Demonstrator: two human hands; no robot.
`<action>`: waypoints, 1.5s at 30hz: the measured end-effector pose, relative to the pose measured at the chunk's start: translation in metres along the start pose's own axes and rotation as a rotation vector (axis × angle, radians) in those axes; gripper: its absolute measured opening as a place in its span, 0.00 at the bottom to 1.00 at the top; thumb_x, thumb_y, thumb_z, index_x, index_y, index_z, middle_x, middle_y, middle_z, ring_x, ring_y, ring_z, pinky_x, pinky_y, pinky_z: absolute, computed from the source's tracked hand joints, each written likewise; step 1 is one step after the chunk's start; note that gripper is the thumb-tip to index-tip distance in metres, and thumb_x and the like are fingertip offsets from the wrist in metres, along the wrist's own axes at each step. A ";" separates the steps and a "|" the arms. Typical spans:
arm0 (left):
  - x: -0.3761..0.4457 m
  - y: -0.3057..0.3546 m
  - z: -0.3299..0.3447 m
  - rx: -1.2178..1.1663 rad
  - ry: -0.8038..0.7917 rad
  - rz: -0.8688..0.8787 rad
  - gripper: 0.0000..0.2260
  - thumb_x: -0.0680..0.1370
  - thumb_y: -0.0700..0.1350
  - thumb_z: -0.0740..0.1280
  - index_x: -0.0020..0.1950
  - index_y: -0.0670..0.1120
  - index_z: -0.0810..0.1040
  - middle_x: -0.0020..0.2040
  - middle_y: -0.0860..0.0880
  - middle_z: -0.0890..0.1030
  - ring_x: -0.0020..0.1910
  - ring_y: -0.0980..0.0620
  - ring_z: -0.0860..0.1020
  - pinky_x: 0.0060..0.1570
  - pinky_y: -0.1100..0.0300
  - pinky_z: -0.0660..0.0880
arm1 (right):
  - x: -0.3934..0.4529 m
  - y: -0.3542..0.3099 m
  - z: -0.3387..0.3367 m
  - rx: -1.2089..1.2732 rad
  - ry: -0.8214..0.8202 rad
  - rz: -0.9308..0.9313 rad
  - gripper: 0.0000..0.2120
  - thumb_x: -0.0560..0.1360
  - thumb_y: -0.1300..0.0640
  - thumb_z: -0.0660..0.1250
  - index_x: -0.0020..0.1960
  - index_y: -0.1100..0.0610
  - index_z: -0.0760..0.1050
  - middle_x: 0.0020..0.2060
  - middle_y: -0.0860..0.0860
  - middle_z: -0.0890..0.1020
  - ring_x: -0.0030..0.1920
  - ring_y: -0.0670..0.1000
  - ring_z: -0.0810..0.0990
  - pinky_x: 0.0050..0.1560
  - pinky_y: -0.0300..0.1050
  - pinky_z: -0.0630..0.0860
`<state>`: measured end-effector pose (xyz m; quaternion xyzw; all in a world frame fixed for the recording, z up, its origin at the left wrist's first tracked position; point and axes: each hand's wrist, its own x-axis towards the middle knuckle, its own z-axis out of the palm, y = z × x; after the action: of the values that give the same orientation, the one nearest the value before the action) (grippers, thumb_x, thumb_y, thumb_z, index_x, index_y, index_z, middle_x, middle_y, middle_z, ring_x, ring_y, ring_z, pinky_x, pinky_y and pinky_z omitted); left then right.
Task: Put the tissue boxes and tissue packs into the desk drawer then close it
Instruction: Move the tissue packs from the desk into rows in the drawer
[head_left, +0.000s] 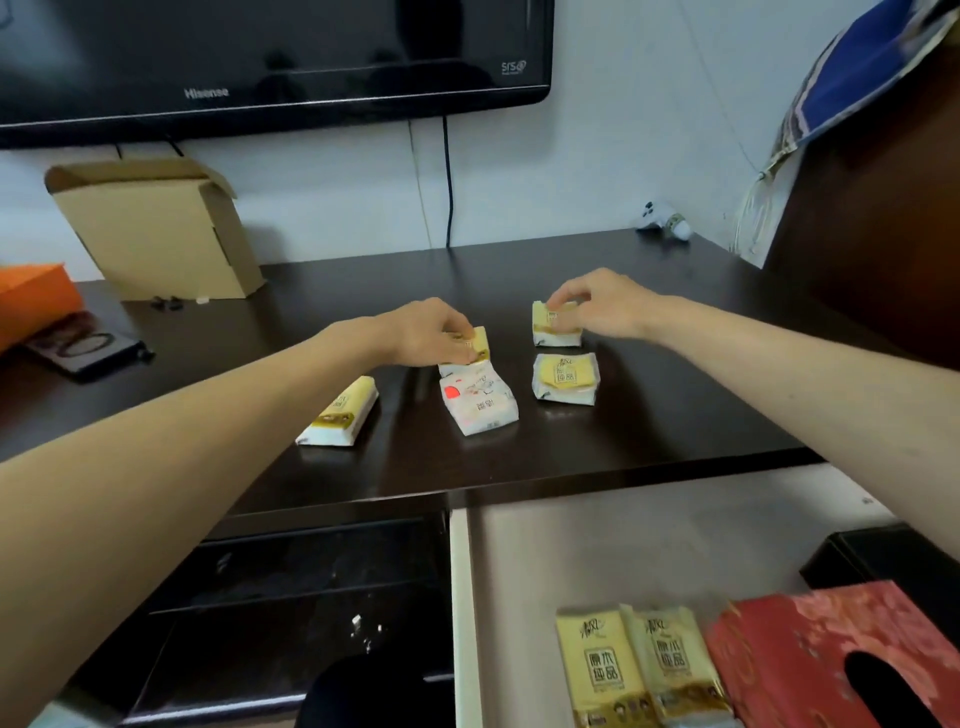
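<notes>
- Two hands out at once over the dark desk, each pinching a yellow tissue pack
- Risk: the left hand has its pack by one edge, so the slick wrap could slip
- Right hand is arched, fingertips closed on the far pack
- Open drawer waits below, a red tissue box already inside

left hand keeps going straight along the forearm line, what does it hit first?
The left hand already grips a yellow tissue pack. Beyond that, probably the far-right pack held by the right hand, though depth is unclear; the line could pass just behind it.
</notes>
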<state>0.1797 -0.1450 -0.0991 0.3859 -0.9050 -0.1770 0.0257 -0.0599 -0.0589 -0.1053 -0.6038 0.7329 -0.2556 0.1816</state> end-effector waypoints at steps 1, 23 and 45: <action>0.004 -0.003 0.000 -0.032 -0.031 0.005 0.20 0.78 0.53 0.68 0.67 0.43 0.78 0.67 0.48 0.78 0.61 0.49 0.76 0.55 0.57 0.68 | 0.004 0.003 0.001 -0.017 -0.037 -0.007 0.14 0.78 0.54 0.73 0.63 0.54 0.83 0.59 0.49 0.78 0.59 0.49 0.74 0.58 0.41 0.66; -0.060 0.061 0.013 -0.065 0.343 0.224 0.31 0.63 0.68 0.70 0.61 0.54 0.75 0.54 0.56 0.81 0.52 0.53 0.80 0.53 0.49 0.77 | -0.089 0.017 -0.023 0.094 0.201 -0.146 0.27 0.65 0.41 0.80 0.60 0.43 0.74 0.53 0.39 0.81 0.54 0.40 0.79 0.50 0.36 0.74; -0.185 0.110 0.158 0.151 -0.058 0.283 0.19 0.68 0.64 0.68 0.53 0.59 0.67 0.51 0.61 0.71 0.47 0.60 0.65 0.40 0.60 0.68 | -0.274 0.033 0.029 -0.111 -0.194 -0.142 0.24 0.66 0.41 0.77 0.56 0.36 0.68 0.55 0.32 0.75 0.59 0.35 0.72 0.52 0.35 0.74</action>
<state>0.2042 0.1038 -0.1931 0.2502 -0.9614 -0.1142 -0.0048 -0.0137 0.2092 -0.1600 -0.6851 0.6804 -0.1673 0.1992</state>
